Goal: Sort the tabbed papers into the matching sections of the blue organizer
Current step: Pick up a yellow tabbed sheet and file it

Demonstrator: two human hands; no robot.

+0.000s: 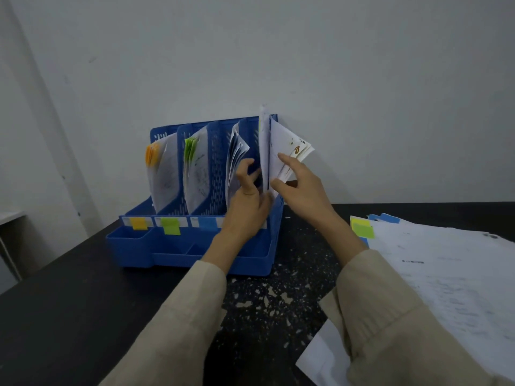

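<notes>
The blue organizer (145,246) stands against the wall with four upright sections. Orange-tabbed papers (160,168) fill the first, green-tabbed papers (196,168) the second, a sheaf (237,151) the third. Front labels show an orange tab (138,223), a green tab (170,226) and a blue tab (207,222). My left hand (248,199) is at the rightmost section, fingers curled against an upright sheet (263,140). My right hand (299,182) holds a leaning bundle of papers (289,146) at the organizer's right wall, fingers spread on it.
A loose pile of printed sheets (446,274) with yellow-green (362,229) and blue tabs (388,217) lies on the dark speckled table (264,302) at the right. A white sheet (323,358) sits near my right sleeve. A pale ledge (11,217) is at far left.
</notes>
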